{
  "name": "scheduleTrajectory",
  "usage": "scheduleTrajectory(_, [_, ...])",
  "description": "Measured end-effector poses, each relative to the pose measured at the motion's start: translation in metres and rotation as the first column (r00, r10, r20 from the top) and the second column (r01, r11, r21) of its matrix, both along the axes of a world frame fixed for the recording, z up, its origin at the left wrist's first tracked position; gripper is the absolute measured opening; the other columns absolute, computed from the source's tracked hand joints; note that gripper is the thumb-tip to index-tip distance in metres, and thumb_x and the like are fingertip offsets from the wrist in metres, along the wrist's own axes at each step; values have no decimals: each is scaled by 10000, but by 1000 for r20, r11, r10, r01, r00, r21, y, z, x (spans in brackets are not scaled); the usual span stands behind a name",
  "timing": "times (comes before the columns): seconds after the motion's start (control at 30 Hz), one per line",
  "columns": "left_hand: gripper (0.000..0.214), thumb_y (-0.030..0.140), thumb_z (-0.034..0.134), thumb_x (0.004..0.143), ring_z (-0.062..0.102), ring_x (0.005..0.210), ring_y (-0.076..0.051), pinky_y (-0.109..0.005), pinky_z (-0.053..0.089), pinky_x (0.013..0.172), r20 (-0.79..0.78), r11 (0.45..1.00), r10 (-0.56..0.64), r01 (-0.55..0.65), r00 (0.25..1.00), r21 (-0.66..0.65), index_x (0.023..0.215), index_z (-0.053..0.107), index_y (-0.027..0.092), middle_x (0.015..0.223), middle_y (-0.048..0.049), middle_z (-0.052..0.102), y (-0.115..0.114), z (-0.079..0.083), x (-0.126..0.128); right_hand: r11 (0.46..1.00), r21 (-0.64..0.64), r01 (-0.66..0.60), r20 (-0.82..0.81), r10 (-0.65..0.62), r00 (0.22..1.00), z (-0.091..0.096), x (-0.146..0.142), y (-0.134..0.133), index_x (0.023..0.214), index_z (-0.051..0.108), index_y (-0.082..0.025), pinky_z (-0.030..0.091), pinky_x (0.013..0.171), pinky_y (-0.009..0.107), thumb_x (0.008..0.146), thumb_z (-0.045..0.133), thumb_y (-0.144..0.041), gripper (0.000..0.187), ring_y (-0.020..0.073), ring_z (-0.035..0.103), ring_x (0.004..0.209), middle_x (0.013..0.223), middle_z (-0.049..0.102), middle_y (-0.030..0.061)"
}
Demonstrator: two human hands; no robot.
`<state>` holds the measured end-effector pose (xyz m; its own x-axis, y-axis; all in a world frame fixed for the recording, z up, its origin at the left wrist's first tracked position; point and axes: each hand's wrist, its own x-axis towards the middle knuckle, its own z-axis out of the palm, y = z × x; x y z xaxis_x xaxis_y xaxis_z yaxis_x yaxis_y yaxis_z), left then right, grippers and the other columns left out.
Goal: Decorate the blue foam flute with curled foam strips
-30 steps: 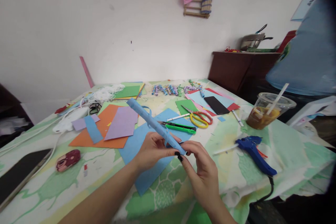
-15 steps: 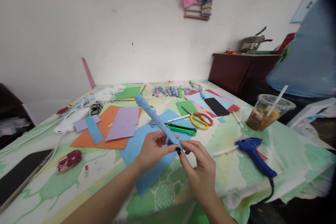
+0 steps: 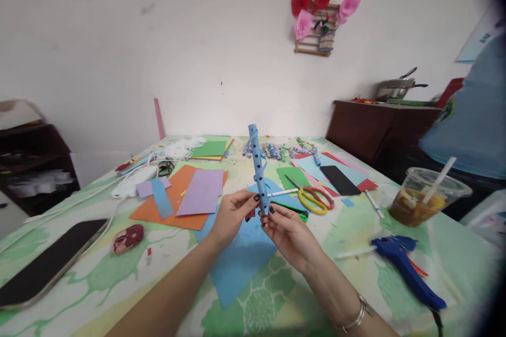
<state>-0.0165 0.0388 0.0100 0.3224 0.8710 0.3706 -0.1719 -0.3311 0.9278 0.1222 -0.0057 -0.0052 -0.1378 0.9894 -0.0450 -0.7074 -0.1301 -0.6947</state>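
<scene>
A thin blue paper roll (image 3: 257,166) dotted with dark spots stands almost upright above the table. My left hand (image 3: 234,213) pinches its lower end from the left. My right hand (image 3: 285,229) grips the same end from the right, fingers closed round it. Under both hands lies a large blue paper sheet (image 3: 241,255) on the green-patterned tablecloth (image 3: 98,279).
Orange and purple sheets (image 3: 185,197) lie to the left. Yellow-handled scissors (image 3: 310,197), a green cutter, a black phone (image 3: 340,179) and curled paper pieces lie behind. A blue glue gun (image 3: 407,268) and a drink cup (image 3: 425,202) stand right. A dark tablet (image 3: 49,260) lies at left.
The blue roll has swung from lying slanted toward the far left to standing nearly upright, and both hands have risen slightly with it. The camera view tilted up.
</scene>
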Motion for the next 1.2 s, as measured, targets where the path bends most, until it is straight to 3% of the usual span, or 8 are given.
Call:
scheduleTrajectory(0.23, [265, 362, 676, 732, 452, 509, -78, -208, 368, 455, 31, 999, 51, -50, 998, -10, 805, 714, 110, 637, -5, 528, 8, -1, -5, 996, 3, 93, 68, -93, 993, -1, -14, 28, 666, 719, -133, 494, 670, 213, 434, 865, -150, 274, 97, 603, 627, 657, 680, 19])
scheduleTrajectory(0.5, [303, 342, 769, 610, 513, 553, -107, -223, 420, 450, 31, 991, 132, -131, 991, -30, 794, 715, 107, 711, -40, 604, 23, -12, -7, 987, 61, 147, 82, -152, 985, -8, -20, 41, 663, 720, -152, 508, 705, 251, 441, 873, -210, 276, 119, 628, 656, 670, 699, 13])
scheduleTrajectory(0.8, [242, 309, 765, 607, 500, 529, -99, -208, 407, 438, 8, 986, 168, -168, 986, -15, 718, 692, 106, 615, -11, 570, 24, -16, -6, 990, 74, 121, 84, -127, 988, -16, -18, 43, 654, 693, -159, 505, 712, 268, 444, 876, -235, 288, 120, 625, 631, 660, 693, 9])
scheduleTrajectory(0.97, [316, 379, 697, 684, 467, 473, -78, -209, 369, 423, 0, 990, 138, -138, 990, -33, 833, 710, 101, 627, -18, 579, 21, -12, -8, 994, 68, 85, 93, -91, 991, -18, -13, 45, 653, 672, -172, 485, 647, 249, 430, 874, -232, 307, 105, 591, 597, 631, 666, -5])
scheduleTrajectory(1.2, [289, 326, 730, 627, 453, 475, -79, -200, 328, 424, -19, 956, 293, -293, 956, -26, 822, 716, 113, 594, -16, 609, 27, -14, -12, 995, 102, -6, 221, -17, 975, -23, -17, 42, 645, 637, -153, 470, 627, 285, 455, 853, -264, 309, 126, 583, 582, 651, 672, 40])
